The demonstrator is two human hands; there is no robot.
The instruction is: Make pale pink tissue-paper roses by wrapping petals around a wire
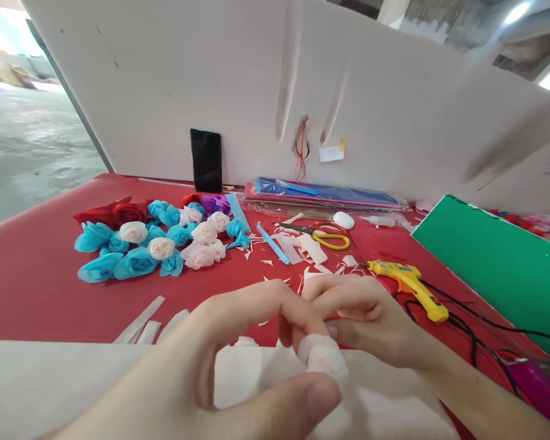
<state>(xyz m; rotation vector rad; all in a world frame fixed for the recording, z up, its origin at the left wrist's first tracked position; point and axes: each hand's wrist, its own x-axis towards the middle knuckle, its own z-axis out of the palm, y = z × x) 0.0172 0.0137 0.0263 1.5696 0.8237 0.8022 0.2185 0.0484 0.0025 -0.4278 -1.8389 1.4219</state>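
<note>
A small pale pink paper flower [325, 360] is between the fingers of my left hand [238, 348]. Its thumb presses the near side and its index finger curls over the top. My right hand [371, 311] is closed at the flower's far edge, thumb tip against the paper; some of its fingertips are hidden. Under both hands lies a large off-white sheet [36, 385]. Several white paper strips [140, 321] lie just past the sheet, left of my left hand.
Finished blue flowers [137, 263], pink ones [201, 253] and red ones [128, 212] cluster at left. Scissors [332, 238], paper scraps [311, 247] and a blue pen [274, 244] lie mid-table. A yellow glue gun [407, 281] with its cable and a green board [495, 269] are at right. A phone [206, 160] leans behind.
</note>
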